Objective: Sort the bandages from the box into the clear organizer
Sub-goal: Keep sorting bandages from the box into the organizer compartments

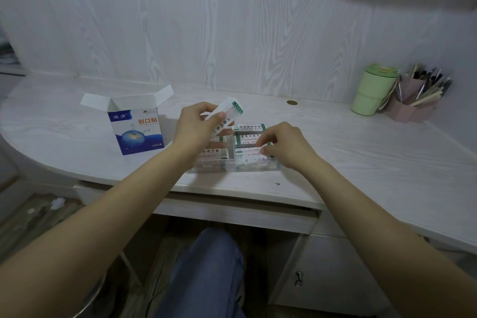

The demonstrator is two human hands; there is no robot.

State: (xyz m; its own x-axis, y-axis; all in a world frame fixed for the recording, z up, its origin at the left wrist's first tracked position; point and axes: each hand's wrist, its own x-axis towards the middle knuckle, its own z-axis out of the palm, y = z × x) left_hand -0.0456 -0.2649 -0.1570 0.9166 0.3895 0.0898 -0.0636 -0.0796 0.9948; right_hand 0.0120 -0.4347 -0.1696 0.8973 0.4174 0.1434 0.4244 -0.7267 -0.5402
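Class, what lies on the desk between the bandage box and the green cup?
Head view: the clear organizer, with both hands over it.

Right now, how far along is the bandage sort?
Well along. Done: several compartments of the clear organizer already hold bandages. In hand: the left hand grips a stack of bandages above it, and the right hand pinches bandages in a near compartment. Left: that stack; I cannot see inside the open box.

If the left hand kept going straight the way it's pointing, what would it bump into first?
Probably nothing close: the left hand, gripping a stack of bandages, points up and right over the clear organizer. Beyond looks like bare desk, though depth is unclear.
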